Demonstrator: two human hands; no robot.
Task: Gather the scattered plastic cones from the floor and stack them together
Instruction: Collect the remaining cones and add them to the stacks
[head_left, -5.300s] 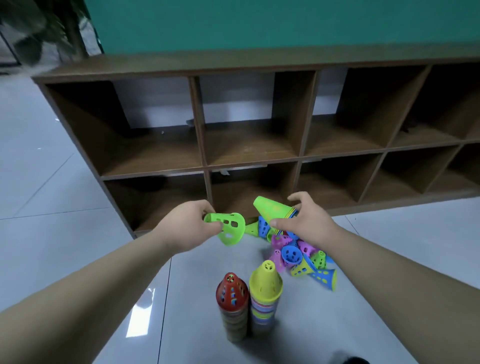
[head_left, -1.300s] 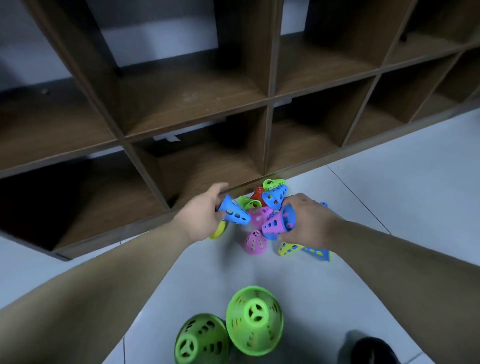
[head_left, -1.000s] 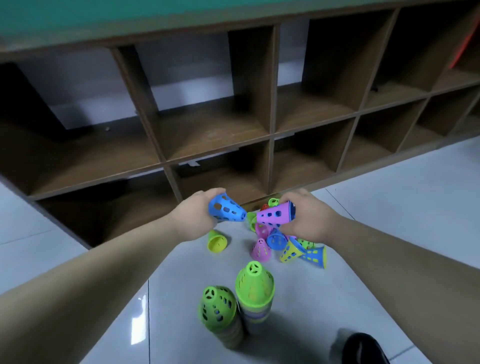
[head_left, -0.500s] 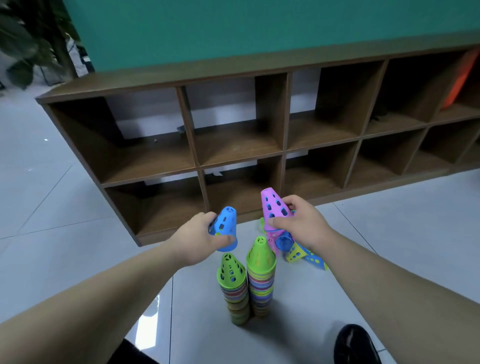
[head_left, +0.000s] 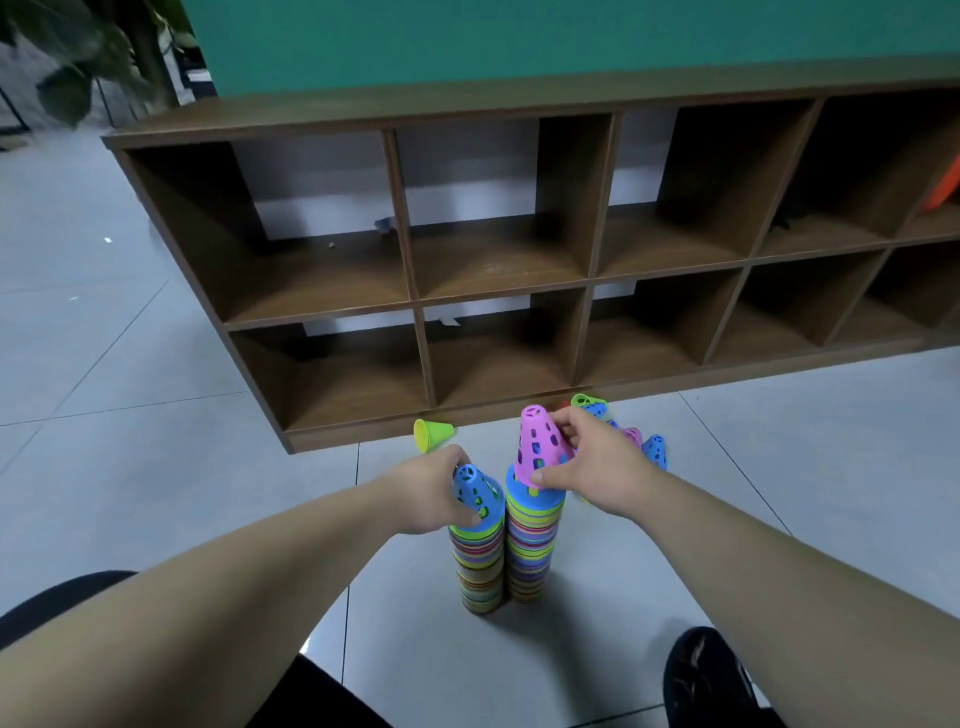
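Two tall stacks of many-coloured cones stand upright and touching side by side on the grey tiled floor (head_left: 156, 467), in front of a low wooden shelf unit (head_left: 519, 296) of open cubbies. The left hand (head_left: 428, 493) has its fingers curled round a blue cone (head_left: 474, 493), which sits tip-up on top of the left stack (head_left: 479, 566). The right hand (head_left: 597, 467) grips a pink cone (head_left: 537, 447) between thumb and fingers, thumb at its rim; the cone is upright at the top of the right stack (head_left: 534, 551) – whether it is fully seated cannot be told. Behind the right hand a few loose cones (head_left: 654, 449) – green, blue, pink – lie near the shelf's base. A yellow-green cone (head_left: 434, 433) lies on its side, apart, beyond the left hand. A black shoe (head_left: 706, 675) shows at the lower right.
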